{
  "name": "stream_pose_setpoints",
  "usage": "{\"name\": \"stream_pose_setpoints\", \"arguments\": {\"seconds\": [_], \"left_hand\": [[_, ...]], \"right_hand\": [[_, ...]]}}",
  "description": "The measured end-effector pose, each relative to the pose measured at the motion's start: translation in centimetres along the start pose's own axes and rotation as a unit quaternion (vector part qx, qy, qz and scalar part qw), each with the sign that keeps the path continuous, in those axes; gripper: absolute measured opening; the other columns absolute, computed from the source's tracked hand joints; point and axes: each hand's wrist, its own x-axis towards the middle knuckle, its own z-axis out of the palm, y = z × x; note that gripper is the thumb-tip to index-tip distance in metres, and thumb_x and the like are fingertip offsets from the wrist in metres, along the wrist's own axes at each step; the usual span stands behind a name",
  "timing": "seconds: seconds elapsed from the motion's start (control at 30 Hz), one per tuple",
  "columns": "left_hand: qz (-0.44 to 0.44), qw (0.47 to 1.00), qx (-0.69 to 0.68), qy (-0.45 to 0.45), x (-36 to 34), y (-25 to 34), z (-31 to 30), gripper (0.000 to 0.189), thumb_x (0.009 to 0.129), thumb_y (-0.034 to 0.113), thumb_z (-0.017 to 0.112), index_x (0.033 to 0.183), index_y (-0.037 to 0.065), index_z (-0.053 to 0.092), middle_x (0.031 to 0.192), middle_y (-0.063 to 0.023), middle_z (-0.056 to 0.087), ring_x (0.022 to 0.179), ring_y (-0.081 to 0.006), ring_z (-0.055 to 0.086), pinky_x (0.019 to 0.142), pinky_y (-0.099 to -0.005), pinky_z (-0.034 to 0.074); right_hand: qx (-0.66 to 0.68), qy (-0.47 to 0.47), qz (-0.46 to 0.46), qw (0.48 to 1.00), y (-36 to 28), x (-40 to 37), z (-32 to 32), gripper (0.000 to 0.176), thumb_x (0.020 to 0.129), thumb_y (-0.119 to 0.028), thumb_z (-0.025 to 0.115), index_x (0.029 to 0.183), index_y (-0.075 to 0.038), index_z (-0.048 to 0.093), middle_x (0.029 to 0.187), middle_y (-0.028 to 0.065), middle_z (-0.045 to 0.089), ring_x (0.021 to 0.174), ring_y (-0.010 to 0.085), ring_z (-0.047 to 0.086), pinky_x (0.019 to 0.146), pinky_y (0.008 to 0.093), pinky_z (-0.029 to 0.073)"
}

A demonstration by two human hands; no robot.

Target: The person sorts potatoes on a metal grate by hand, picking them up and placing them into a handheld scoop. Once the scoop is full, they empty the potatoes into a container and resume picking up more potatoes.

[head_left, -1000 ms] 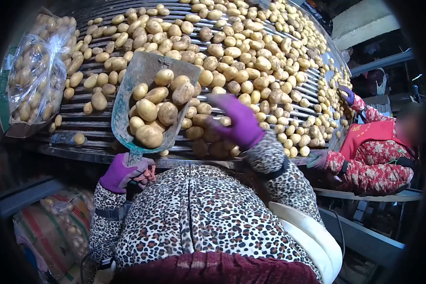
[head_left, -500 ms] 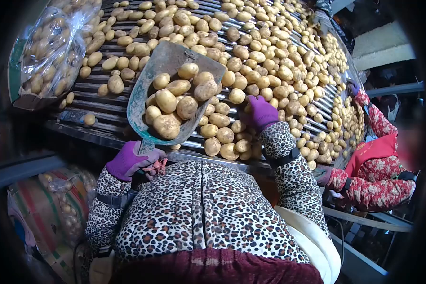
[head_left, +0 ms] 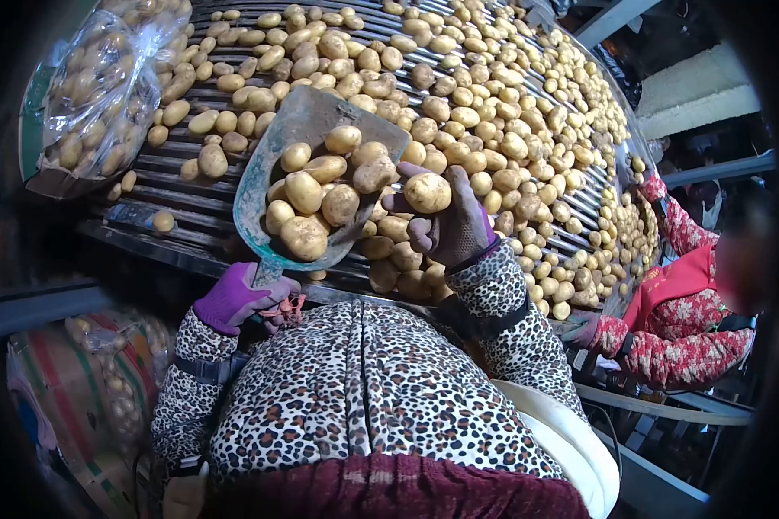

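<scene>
My left hand [head_left: 238, 297], in a purple glove, is closed round the handle of a worn green scoop [head_left: 257, 164] at the near edge of the rollers. Several potatoes [head_left: 303, 192] lie in the scoop's pan. Just right of the scoop, my right hand [head_left: 456, 227] is turned palm up, its purple glove grey on the palm. A single potato [head_left: 428, 193] rests in its curled fingers. Under and beyond this hand, loose potatoes [head_left: 515, 143] cover much of the roller table. Reddish strings [head_left: 290, 310] hang by my left hand.
A box lined with clear plastic [head_left: 95, 95] and filled with potatoes stands at the left. The roller table [head_left: 177, 208] has dark metal bars. Below left is a striped sack [head_left: 78, 381]. A co-worker in a red patterned jacket [head_left: 688, 307] is at the right, hands at the table's edge.
My right hand has lifted a potato from the pile, moved left toward the scoop and turned palm up. My left hand and the scoop stay almost still.
</scene>
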Motion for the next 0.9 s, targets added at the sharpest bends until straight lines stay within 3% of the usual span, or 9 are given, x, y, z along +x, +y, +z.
{"name": "stream_pose_setpoints", "arguments": {"seconds": [0.2,0.3,0.37,0.4,0.5,0.6,0.73,0.8,0.9], "left_hand": [[0.003,0.999,0.035,-0.011,0.4,-0.7,-0.6,0.030,0.091,0.026,0.062,0.100,-0.002,0.066,0.082,-0.0097,0.067,0.068,-0.0129,0.064,0.062,-0.0250,0.051],[0.114,0.992,0.050,0.015,1.0,-2.6,-1.1,0.025,0.090,0.022,0.065,0.100,-0.001,0.064,0.080,-0.0094,0.067,0.063,-0.0120,0.063,0.059,-0.0256,0.051],[0.328,0.915,0.230,0.048,3.1,-4.5,-2.0,0.024,0.091,0.021,0.065,0.101,-0.001,0.063,0.081,-0.0090,0.067,0.065,-0.0121,0.064,0.061,-0.0263,0.052],[0.295,0.935,0.195,0.039,2.8,-4.1,-1.6,0.023,0.091,0.020,0.065,0.101,-0.001,0.063,0.081,-0.0088,0.066,0.065,-0.0121,0.063,0.060,-0.0263,0.052],[0.162,0.984,0.068,0.023,1.4,-2.2,-0.1,0.023,0.090,0.018,0.066,0.102,-0.001,0.062,0.080,-0.0080,0.066,0.064,-0.0118,0.062,0.059,-0.0262,0.051],[0.049,0.998,-0.031,0.003,0.5,-1.9,-0.3,0.031,0.090,0.024,0.066,0.103,-0.003,0.063,0.077,-0.0069,0.065,0.061,-0.0093,0.059,0.054,-0.0241,0.047],[0.033,0.999,-0.015,-0.015,0.3,-0.2,0.1,0.037,0.092,0.031,0.063,0.104,-0.004,0.067,0.077,-0.0054,0.066,0.063,-0.0096,0.061,0.057,-0.0219,0.048],[0.027,0.999,-0.014,-0.018,0.3,-0.1,0.1,0.038,0.092,0.032,0.063,0.105,-0.004,0.067,0.076,-0.0053,0.066,0.063,-0.0096,0.061,0.057,-0.0217,0.048],[0.024,1.000,-0.003,-0.001,0.5,-0.7,-0.1,0.035,0.091,0.028,0.063,0.105,-0.004,0.066,0.078,-0.0074,0.066,0.061,-0.0097,0.059,0.054,-0.0223,0.046]], "right_hand": [[-0.154,-0.030,-0.068,0.985,-0.1,1.5,5.0,0.056,0.095,-0.037,0.056,0.137,-0.003,0.044,0.121,0.0107,0.059,0.102,0.0204,0.063,0.081,0.0328,0.055],[-0.297,-0.092,-0.127,0.942,1.4,4.4,7.2,0.054,0.092,-0.027,0.060,0.137,-0.004,0.045,0.126,0.0115,0.056,0.112,0.0227,0.059,0.090,0.0331,0.051],[-0.435,-0.106,-0.242,0.861,3.1,6.2,7.6,0.056,0.090,-0.024,0.061,0.139,-0.004,0.043,0.132,0.0154,0.053,0.121,0.0258,0.053,0.097,0.0362,0.046],[-0.524,-0.089,-0.330,0.780,3.5,6.6,7.8,0.056,0.090,-0.023,0.062,0.139,-0.004,0.043,0.133,0.0167,0.052,0.125,0.0276,0.050,0.102,0.0388,0.043],[-0.579,-0.075,-0.318,0.748,3.3,4.2,7.4,0.053,0.089,-0.023,0.065,0.137,-0.006,0.048,0.130,0.0173,0.054,0.124,0.0268,0.051,0.102,0.0391,0.042],[-0.562,-0.106,-0.200,0.795,1.8,0.9,3.1,0.048,0.089,-0.021,0.066,0.132,-0.007,0.053,0.122,0.0151,0.060,0.114,0.0245,0.058,0.097,0.0364,0.046],[-0.593,0.126,-0.158,0.780,-0.1,-4.6,-4.9,0.044,0.088,-0.016,0.067,0.129,-0.006,0.056,0.115,0.0108,0.063,0.104,0.0198,0.062,0.092,0.0319,0.050],[-0.635,0.239,-0.187,0.710,-0.6,-5.7,-10.2,0.047,0.083,-0.019,0.069,0.128,-0.012,0.057,0.122,0.0153,0.060,0.108,0.0293,0.062,0.094,0.0360,0.050],[-0.799,0.265,-0.218,0.494,-1.7,-5.1,-12.0,0.055,0.085,-0.022,0.065,0.137,-0.017,0.048,0.129,0.0147,0.057,0.112,0.0319,0.059,0.096,0.0426,0.048]]}}
